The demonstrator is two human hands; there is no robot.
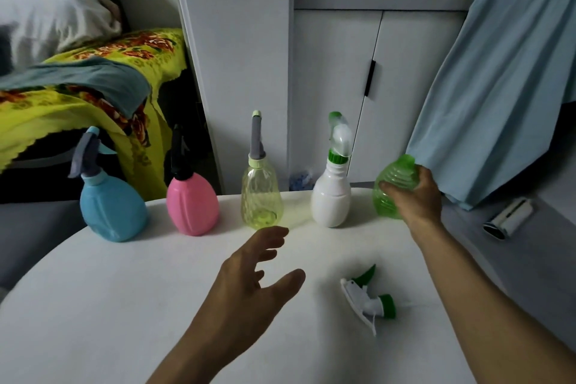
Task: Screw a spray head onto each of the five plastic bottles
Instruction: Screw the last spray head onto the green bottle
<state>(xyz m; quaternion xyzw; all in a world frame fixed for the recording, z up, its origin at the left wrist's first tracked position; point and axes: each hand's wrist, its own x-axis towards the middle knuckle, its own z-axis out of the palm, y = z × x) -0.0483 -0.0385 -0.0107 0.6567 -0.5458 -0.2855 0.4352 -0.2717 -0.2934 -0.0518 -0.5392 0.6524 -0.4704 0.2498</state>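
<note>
Along the far edge of the white table [124, 305] stand a blue bottle [112, 209], a pink bottle [192, 203], a clear yellow bottle [261, 196] and a white bottle [331, 196], each with a spray head on it. At the far right my right hand [416, 196] grips a ribbed green bottle [393, 182] that has no head and leans slightly. A white and green spray head [369, 301] lies loose on the table near my right forearm. My left hand [249, 284] hovers over the table's middle, fingers spread and holding nothing.
A white cupboard [336, 87] stands behind the table. A yellow flowered blanket [93, 87] covers a bed at the left. Light blue cloth [498, 87] hangs at the right, just behind the green bottle. A small white and dark object [508, 218] lies on the grey surface at the right.
</note>
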